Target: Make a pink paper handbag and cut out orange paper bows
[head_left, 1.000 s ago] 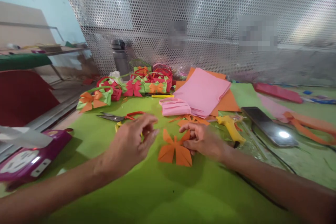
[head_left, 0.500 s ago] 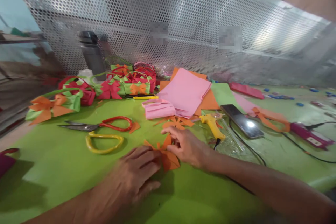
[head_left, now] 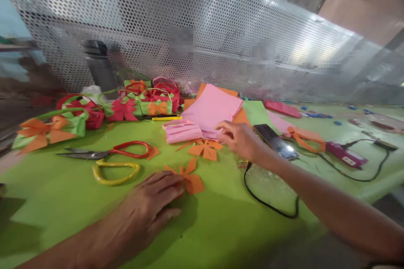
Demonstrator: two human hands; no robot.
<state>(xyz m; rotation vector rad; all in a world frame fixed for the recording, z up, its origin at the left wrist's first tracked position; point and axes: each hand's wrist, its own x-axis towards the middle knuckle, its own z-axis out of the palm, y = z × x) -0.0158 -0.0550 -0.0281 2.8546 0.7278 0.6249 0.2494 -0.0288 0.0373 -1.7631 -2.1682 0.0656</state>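
My left hand [head_left: 151, 204] lies flat on the green table cover [head_left: 221, 227], fingers stretched out, with its fingertips on the edge of an orange paper flower [head_left: 189, 178]. My right hand [head_left: 240, 138] hovers farther back with fingers curled, right above the end of a black cable [head_left: 268, 206]. Whatever is under its palm stays hidden. A second orange flower [head_left: 205, 148] lies just left of that hand, in front of a folded pink paper piece [head_left: 183, 131] and a stack of pink sheets [head_left: 211, 109].
Red-handled scissors [head_left: 110, 151] and a yellow loop [head_left: 115, 170] lie at the left. Green, red and orange paper baskets [head_left: 94, 111] line the back beside a grey bottle [head_left: 99, 65]. A phone [head_left: 274, 141], a magenta device [head_left: 345, 155] and orange strips [head_left: 306, 136] sit right. A perforated metal screen [head_left: 202, 17] stands behind.
My right hand let go of the orange flower and moved back and right, over the spot where the yellow glue gun lay. My left hand came down flat onto the flower. The view swung right.
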